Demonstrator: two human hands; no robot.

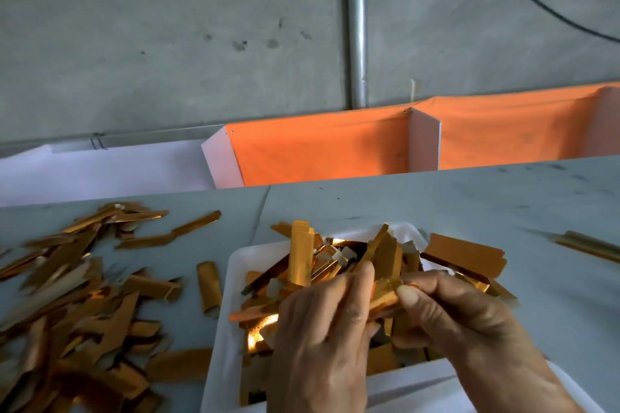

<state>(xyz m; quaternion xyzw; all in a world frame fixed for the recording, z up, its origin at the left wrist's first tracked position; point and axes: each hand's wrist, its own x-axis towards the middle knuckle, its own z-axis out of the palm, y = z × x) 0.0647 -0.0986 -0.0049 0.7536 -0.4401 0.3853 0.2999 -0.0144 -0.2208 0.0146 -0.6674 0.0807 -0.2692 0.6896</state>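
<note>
Hands meet nearest you, low in the view over the white tray: your left hand and your right hand both pinch the same gold strip. The left fingers curl over its left end and the right thumb presses on its right end, so the fingers of both hands are closed on the piece. You hold the strip just above the heap of gold pieces that fills the tray, roughly level, and motion blur hides its exact shape. Some pieces in the heap stand up on end and others hang out over the tray's far right corner. To your left, a single short gold piece lies on the grey worktop just beside the tray wall, and past it a loose pile of gold strips spreads to the left edge of the view. To your right, well apart from the tray, a long thin strip lies alone on the worktop. Behind the worktop's far edge hang orange cloth bins, parted by a white divider. Behind these rises a grey concrete wall, with an upright metal pipe against it and a black cable curving across its upper right.
</note>
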